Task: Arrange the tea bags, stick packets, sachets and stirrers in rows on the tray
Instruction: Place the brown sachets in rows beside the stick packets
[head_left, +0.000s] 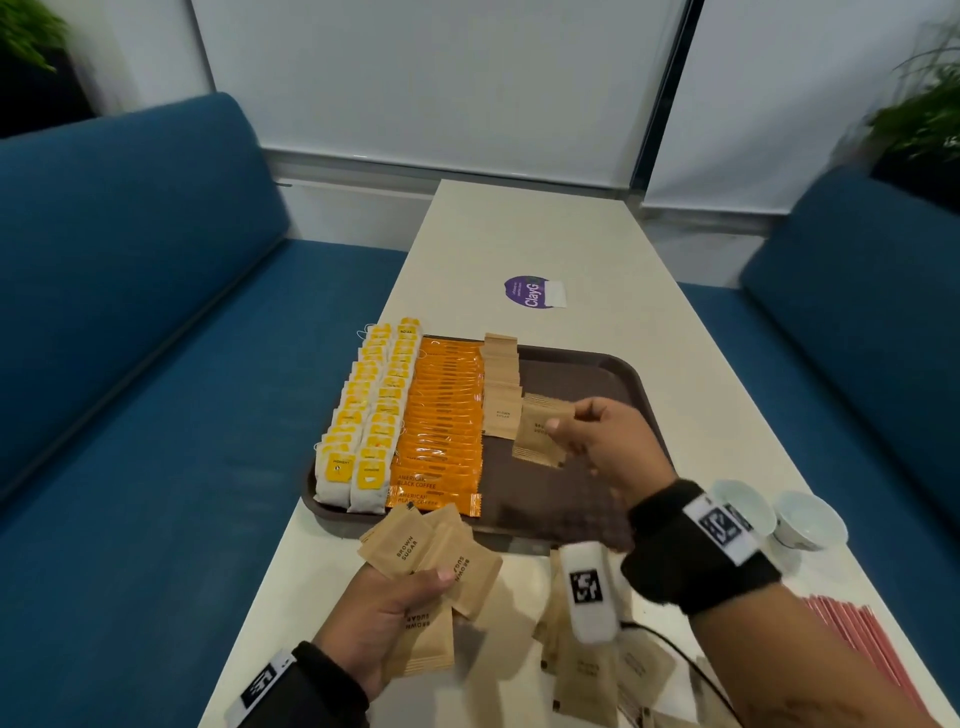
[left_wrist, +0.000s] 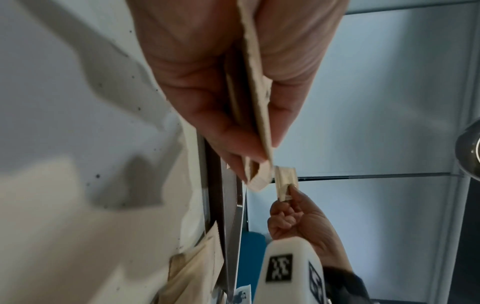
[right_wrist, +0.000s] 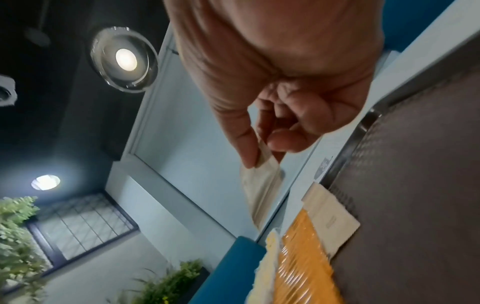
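right grip (head_left: 597, 441): thumb and fingers pinch one sugar sachet (head_left: 540, 431) over the tray (head_left: 582, 374), ready to extend the sachet row (head_left: 501, 387).
left grip (head_left: 395, 613): curled round a fan of sachets (head_left: 431, 551) above the counter (head_left: 524, 234), kept as supply.
tray rows: tea bags (head_left: 363, 410), coffee sticks (head_left: 447, 415) laid.

Brown tray (head_left: 597, 374), yellow tea bags (head_left: 363, 415) in two rows, orange stick packets (head_left: 447, 415) beside, kraft sachets (head_left: 501, 384) row alongside

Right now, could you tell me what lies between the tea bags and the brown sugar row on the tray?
The orange coffee sticks, in the head view.
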